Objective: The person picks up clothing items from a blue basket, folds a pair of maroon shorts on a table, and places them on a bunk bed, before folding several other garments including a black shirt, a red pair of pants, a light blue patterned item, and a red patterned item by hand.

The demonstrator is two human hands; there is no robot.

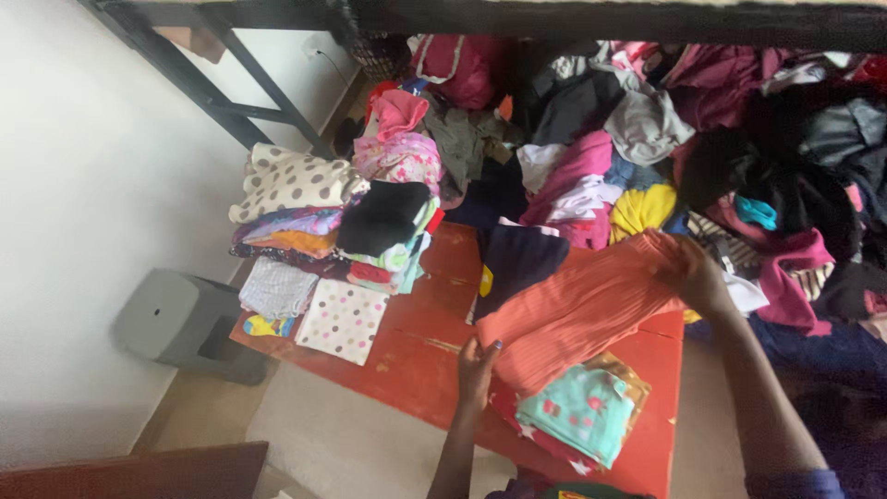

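Folding is under way — the left hand [476,368] pinches the near edge and the right hand [695,275] grips the far-right end of the orange ribbed garment [573,314], stretched flat on the red table [416,360] — next, it seems, comes bringing the ends together.

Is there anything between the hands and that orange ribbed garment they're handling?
Nothing visible. The left hand grips the near edge of the orange ribbed garment, and the right hand grips its far end. The garment lies spread over the red table.

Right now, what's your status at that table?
Left hand and right hand gripping orange ribbed garment, spread over red table. Folded teal piece lies alongside.
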